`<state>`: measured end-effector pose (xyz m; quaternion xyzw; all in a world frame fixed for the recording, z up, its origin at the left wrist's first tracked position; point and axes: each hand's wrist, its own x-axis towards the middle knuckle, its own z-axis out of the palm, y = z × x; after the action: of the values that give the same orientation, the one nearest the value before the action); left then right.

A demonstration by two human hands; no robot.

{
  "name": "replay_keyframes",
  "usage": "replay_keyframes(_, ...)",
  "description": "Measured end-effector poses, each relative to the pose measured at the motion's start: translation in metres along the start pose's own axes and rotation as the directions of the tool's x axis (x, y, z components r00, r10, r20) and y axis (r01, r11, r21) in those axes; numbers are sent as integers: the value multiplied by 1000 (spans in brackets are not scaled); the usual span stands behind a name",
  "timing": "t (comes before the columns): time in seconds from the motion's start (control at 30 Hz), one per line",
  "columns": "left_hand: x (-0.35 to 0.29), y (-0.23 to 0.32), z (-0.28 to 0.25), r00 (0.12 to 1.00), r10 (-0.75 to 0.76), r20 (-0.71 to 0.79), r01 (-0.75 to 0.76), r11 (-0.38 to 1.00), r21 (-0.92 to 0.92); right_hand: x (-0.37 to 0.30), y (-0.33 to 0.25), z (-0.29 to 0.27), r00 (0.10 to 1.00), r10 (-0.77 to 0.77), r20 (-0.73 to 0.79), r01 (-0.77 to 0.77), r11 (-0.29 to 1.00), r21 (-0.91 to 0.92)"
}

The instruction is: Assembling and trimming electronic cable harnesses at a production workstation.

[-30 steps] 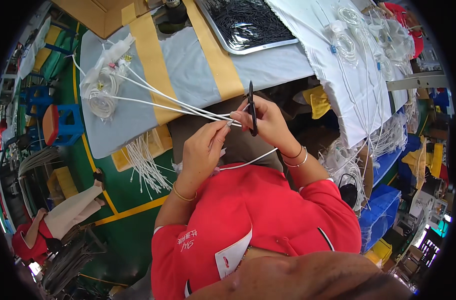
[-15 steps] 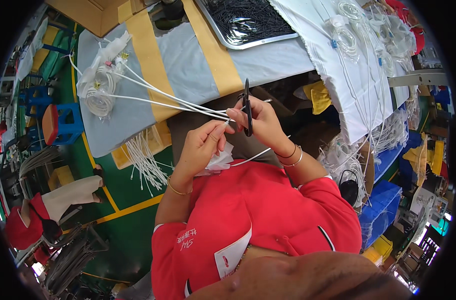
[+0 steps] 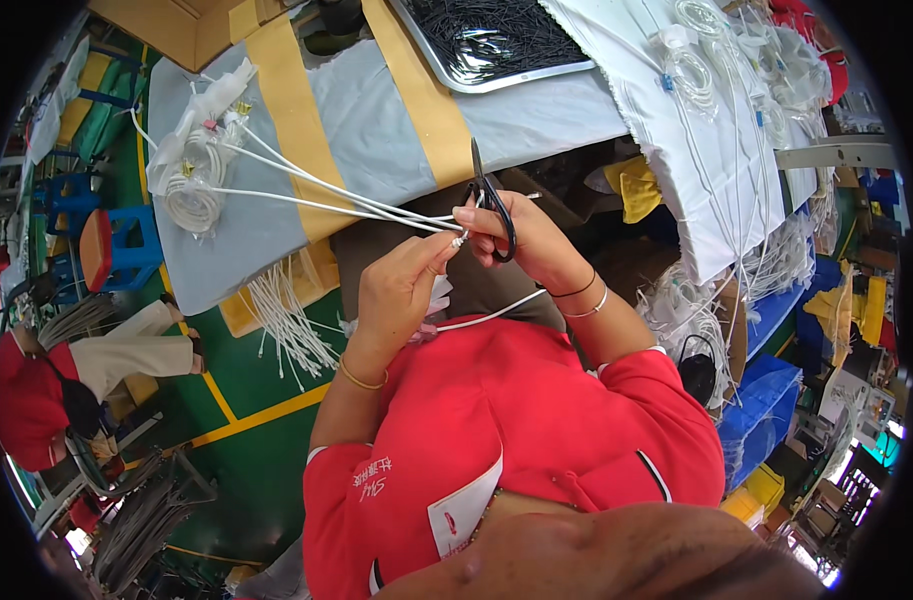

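My left hand (image 3: 401,285) is closed in a pinch on the end of a white cable, just in front of the table's edge. Black-handled scissors (image 3: 503,212) are held in my right hand (image 3: 532,240), their blades pointing away from me. The right thumb and fingers come close to the pinched end; whether they grip it too I cannot tell. Several white cables (image 3: 346,203) run from a coiled bundle in clear plastic (image 3: 193,192) on the left of the table to my hands. Another white cable (image 3: 496,316) curves across my lap.
A metal tray (image 3: 521,80) of small black pieces stands on the grey-covered table (image 3: 351,100). White cloth and bagged cable coils (image 3: 688,85) lie at the right. Loose white cables (image 3: 281,315) hang below the table. Another person (image 3: 36,400) is at the left, near blue stools (image 3: 136,245).
The scissors have tilted, with their handles turning to the right. My left hand has risen slightly, its fingers straighter on the cable end. The person at the left has shifted.
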<state>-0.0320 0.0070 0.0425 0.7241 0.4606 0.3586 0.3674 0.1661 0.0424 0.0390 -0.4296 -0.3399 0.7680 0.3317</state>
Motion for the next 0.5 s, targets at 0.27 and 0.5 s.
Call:
replay_keyframes(0.27,0,1,10,995,7,-102,-9,1000,-11,1,11,0,991,-124,-49,125,992,18)
replay_keyframes(0.5,1,2,1,974,-206,94,221,956,-194,-4,14,4,964,-232,-134,236,972,15)
